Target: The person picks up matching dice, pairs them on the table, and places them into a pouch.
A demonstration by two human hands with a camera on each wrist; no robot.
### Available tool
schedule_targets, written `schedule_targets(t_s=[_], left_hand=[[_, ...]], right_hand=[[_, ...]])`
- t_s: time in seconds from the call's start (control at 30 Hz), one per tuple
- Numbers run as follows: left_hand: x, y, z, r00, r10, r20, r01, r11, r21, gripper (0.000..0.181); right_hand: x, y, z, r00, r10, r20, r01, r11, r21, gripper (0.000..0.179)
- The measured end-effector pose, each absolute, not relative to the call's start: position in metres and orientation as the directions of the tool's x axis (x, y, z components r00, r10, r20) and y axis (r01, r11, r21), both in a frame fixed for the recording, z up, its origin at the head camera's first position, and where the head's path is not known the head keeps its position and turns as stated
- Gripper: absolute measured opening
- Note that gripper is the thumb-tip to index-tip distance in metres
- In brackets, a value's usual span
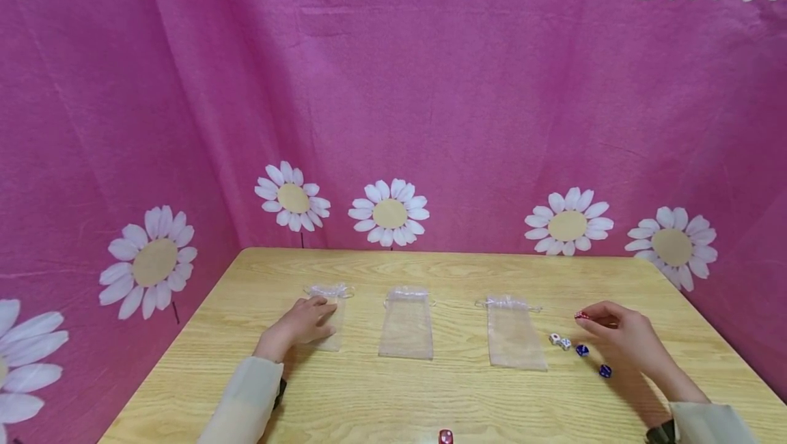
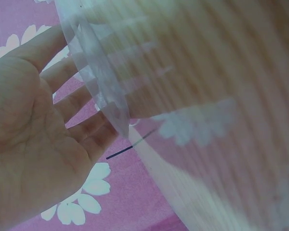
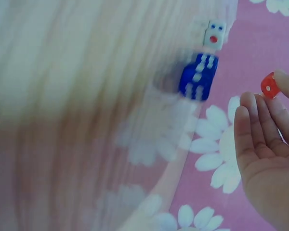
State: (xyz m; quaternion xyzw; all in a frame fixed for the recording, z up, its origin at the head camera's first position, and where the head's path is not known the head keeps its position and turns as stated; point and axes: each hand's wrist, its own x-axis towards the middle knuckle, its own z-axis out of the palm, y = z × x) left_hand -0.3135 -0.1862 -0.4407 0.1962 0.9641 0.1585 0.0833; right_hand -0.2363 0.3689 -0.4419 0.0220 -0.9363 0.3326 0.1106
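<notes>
On the table (image 1: 344, 396), the left bag (image 1: 333, 339) points lengthwise away, drawstring (image 1: 328, 289) farthest, under the left hand (image 1: 301, 322), fingers apart. The right hand (image 1: 633, 338) pinches a red die (image 3: 267, 84) near two white dice (image 1: 555, 339).

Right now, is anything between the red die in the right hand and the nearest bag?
Nothing visible blocks the straight way from the red die in the right hand to the rightmost bag; two white dice lie close beside it, slightly nearer the camera.
</notes>
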Motion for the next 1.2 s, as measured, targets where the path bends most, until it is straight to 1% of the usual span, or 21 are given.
schedule_targets(t_s=[0.33, 0.73, 0.9, 1.2], left_hand=[[-0.315, -0.188, -0.443, -0.902, 0.422, -0.084, 0.375, 0.866, 0.331, 0.051], [-0.314, -0.186, -0.441, -0.910, 0.403, -0.102, 0.350, 0.876, 0.333, 0.051], [-0.313, -0.186, -0.440, -0.912, 0.397, -0.104, 0.344, 0.877, 0.335, 0.052], [-0.312, -0.186, -0.439, -0.913, 0.392, -0.111, 0.332, 0.874, 0.354, 0.052]], right_hand=[[-0.241, 0.335, -0.436, -0.983, -0.019, 0.182, -0.144, 0.696, -0.704, 0.029], [-0.241, 0.287, -0.432, -0.951, -0.133, 0.279, -0.302, 0.590, -0.749, 0.015], [-0.241, 0.269, -0.430, -0.917, -0.195, 0.347, -0.395, 0.556, -0.732, 0.011], [-0.235, 0.244, -0.426, -0.872, -0.294, 0.391, -0.489, 0.513, -0.706, 0.010]])
